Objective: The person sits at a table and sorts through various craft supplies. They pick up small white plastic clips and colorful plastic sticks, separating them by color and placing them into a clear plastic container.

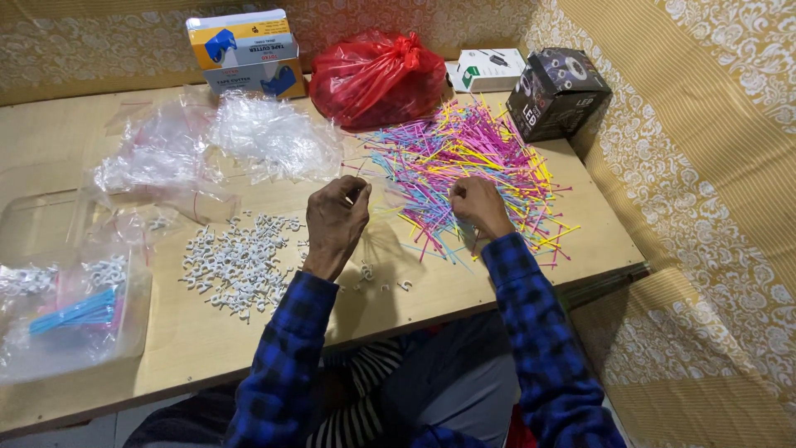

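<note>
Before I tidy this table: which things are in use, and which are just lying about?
In use:
left hand
right hand
coloured cable ties
white clips
small clear bags

Lying about:
red plastic bag
black box
white box
yellow and blue boxes

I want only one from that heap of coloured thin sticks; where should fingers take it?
Pinch a free end at the pile's near fringe, coming from the table's front edge: strands there splay apart, beside the right hand.

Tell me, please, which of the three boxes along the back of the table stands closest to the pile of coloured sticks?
The black box at the right end: the coloured sticks reach almost to its base, while the white box and the blue-and-yellow box sit farther back.
</note>
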